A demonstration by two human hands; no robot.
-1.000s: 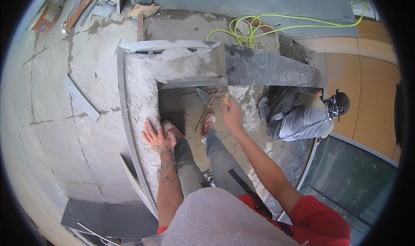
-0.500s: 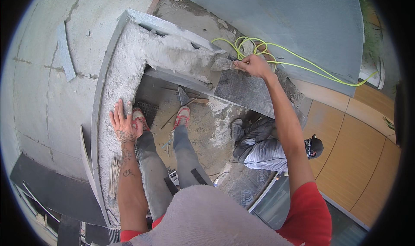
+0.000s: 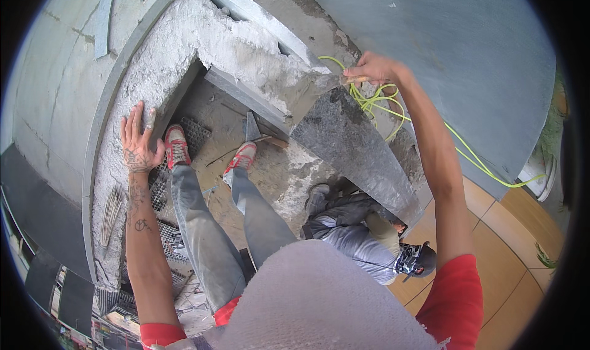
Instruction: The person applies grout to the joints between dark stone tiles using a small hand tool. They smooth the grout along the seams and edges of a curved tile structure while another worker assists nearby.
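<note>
My left hand (image 3: 139, 142) rests with spread fingers on the rough, pale mortar (image 3: 163, 55) along the top of the curved ledge. My right hand (image 3: 376, 68) is closed round the light wooden handle of a trowel (image 3: 357, 80), beside the far corner of a dark grey stone slab (image 3: 353, 144). Its blade is hard to make out against the grey surface. Smoother, damp-looking mortar (image 3: 310, 98) borders the slab's left end. Just beyond my right hand, a loosely coiled yellow-green cord (image 3: 384, 98) lies partly behind the wrist.
Below the slab, a co-worker (image 3: 356, 233) in a cap crouches to my right. My shoes (image 3: 178, 146) stand inside the ledge, near a triangular grey piece (image 3: 252, 127) and black plastic grids (image 3: 195, 135). A bundle of thin bristles (image 3: 111, 216) lies on the ledge by my left forearm.
My right hand has drawn the trowel from the mortar at the slab's left end toward its far corner. The view has shifted. My left hand stays on the ledge; the co-worker's head has moved.
</note>
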